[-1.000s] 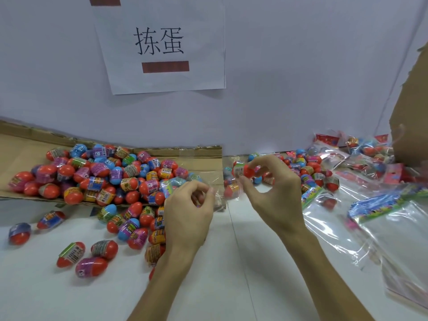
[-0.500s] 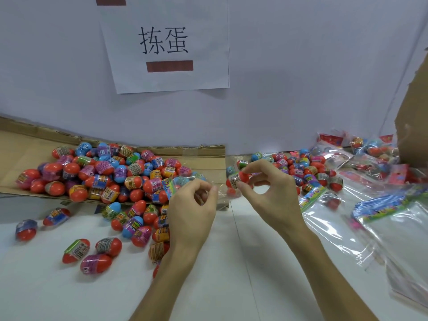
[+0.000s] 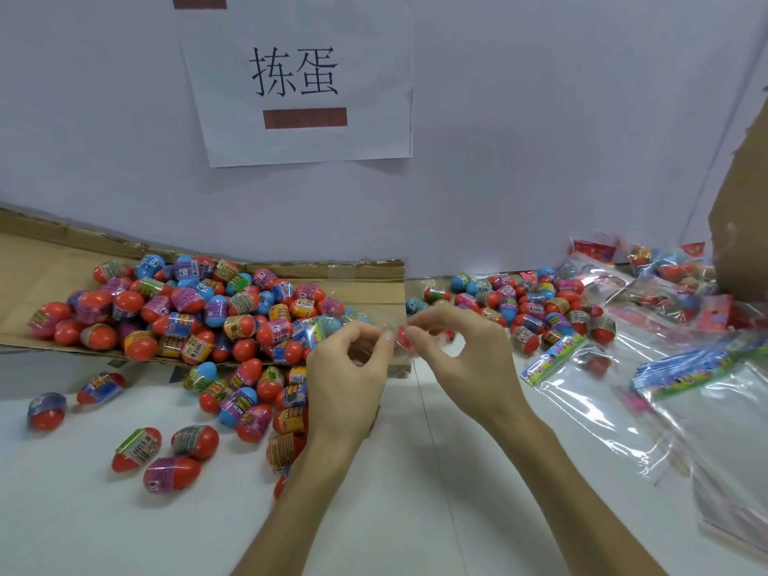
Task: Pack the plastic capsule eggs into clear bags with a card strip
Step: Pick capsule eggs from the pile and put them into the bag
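My left hand and my right hand meet at the middle of the table, fingertips almost touching. Between them they pinch a clear bag that holds a red capsule egg. The bag is hard to make out against the background. A big heap of capsule eggs, red bottoms with coloured wrapped tops, lies left of my hands. A smaller group of eggs lies behind my right hand. Empty clear bags with a colourful card strip lie at the right.
A flattened cardboard sheet lies under the left heap. Several loose eggs sit on the white table at front left. Filled bags are piled at the back right beside a cardboard box wall. A paper sign hangs on the wall.
My right hand has moved left and down, bringing the red egg to my left hand's fingertips. The two hands are now close together on the bag.
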{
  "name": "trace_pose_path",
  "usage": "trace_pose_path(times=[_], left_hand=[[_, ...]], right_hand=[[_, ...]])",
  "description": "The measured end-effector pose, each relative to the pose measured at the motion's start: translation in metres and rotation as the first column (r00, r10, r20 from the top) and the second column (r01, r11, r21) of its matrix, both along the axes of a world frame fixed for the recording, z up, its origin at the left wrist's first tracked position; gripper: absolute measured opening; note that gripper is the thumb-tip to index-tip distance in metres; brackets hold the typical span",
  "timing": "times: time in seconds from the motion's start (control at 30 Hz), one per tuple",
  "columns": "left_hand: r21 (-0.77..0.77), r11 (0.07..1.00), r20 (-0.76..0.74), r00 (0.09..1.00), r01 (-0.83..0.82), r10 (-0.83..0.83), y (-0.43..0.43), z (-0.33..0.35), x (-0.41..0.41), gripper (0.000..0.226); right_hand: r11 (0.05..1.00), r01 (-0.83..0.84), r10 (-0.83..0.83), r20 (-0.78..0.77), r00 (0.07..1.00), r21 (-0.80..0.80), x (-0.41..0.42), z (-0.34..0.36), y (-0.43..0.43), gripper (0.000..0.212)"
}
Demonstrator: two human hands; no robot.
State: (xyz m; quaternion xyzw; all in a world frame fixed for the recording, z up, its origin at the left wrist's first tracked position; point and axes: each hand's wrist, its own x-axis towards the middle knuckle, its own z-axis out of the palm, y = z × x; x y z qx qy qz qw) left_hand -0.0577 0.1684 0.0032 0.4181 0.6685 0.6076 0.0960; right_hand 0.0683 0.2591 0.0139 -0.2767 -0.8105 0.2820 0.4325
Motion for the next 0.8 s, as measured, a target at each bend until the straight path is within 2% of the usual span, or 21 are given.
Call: trace_pose_path(times=[0.07, 0.17, 0.27, 0.4, 0.57, 0.63, 0.73, 0.8], left_hand=[[0.006, 1.0, 0.025, 1.0, 0.01, -0.01, 0.0, 0.001, 0.0, 0.015], [0.006, 1.0, 0.053, 0.998, 0.014, -0.015, -0.001, 0.0, -0.002, 0.015], [0.019, 0.999, 0.076, 0.996, 0.042, -0.044, -0.002, 0.0, -0.003, 0.016], [0.038, 0.997, 0.069, 0.995, 0.071, -0.073, -0.001, 0.002, 0.0, 0.016], [0.069, 0.981, 0.02, 0.983, -0.183, 0.182, -0.002, 0.003, -0.012, 0.006], [0.044, 0.991, 0.119, 0.985, -0.128, 0.122, -0.003, 0.005, -0.018, 0.014], [-0.024, 1.0, 0.287, 0.958, 0.008, -0.001, -0.002, 0.006, -0.016, 0.046], [0.019, 0.997, 0.482, 0.873, 0.081, -0.08, 0.0, 0.008, -0.01, 0.063]], right_hand=[[0.999, -0.044, 0.042, 0.078, 0.996, 0.026, 0.0, -0.002, -0.001, 0.013], [0.994, -0.092, 0.077, 0.22, 0.973, 0.059, 0.001, -0.005, -0.003, 0.03], [0.991, -0.115, 0.091, 0.298, 0.95, 0.064, -0.002, -0.009, -0.004, 0.045], [0.993, -0.062, 0.036, 0.247, 0.968, 0.098, -0.004, -0.011, -0.004, 0.034], [0.999, -0.024, 0.02, 0.144, 0.989, 0.023, 0.003, -0.002, 0.002, 0.019], [0.999, -0.039, 0.038, 0.124, 0.992, 0.007, 0.007, 0.004, 0.004, 0.021], [0.998, -0.062, 0.062, 0.037, 0.997, -0.011, 0.012, 0.01, 0.004, 0.025], [0.998, -0.067, 0.066, -0.046, 0.997, -0.018, 0.013, 0.013, 0.001, 0.037]])
